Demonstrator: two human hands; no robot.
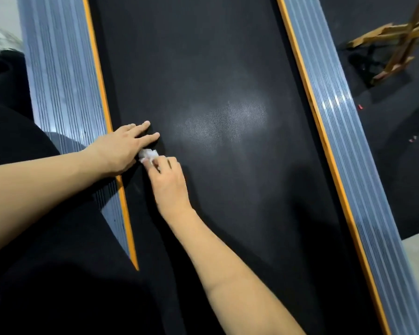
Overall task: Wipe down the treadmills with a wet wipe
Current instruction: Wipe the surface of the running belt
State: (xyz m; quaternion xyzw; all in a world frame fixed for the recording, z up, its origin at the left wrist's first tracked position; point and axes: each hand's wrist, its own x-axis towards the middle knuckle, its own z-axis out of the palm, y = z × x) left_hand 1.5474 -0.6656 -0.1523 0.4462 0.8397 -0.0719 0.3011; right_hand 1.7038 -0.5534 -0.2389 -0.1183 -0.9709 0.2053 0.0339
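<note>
Nearest the camera, two bare forearms reach out over the treadmill belt (228, 68), the dark textured running surface that fills the middle of the view. The right hand (168, 182) lies on the belt near its left edge, fingers curled round a small crumpled white wet wipe (148, 155) and pressing it against the belt. Only a little of the wipe shows — the rest is tucked under the fingers. The left hand (121, 147) lies just beside it, touching the wipe at its lower edge; its fingers are straight and flat, the palm over the belt's left edge and the fingertips resting on the belt, holding nothing.

Along the belt's left edge runs a thin orange strip (99, 81), and outside that a ribbed grey side rail (63, 81). A matching orange strip and ribbed grey rail (334, 122) border the belt's right edge.

Farther up the belt, right of the hands, a pale sheen (228, 122) shows on the textured surface — whether damp or glare cannot be told. Beyond the right rail, on dark flooring, stands a crossed wooden frame (397, 39).
</note>
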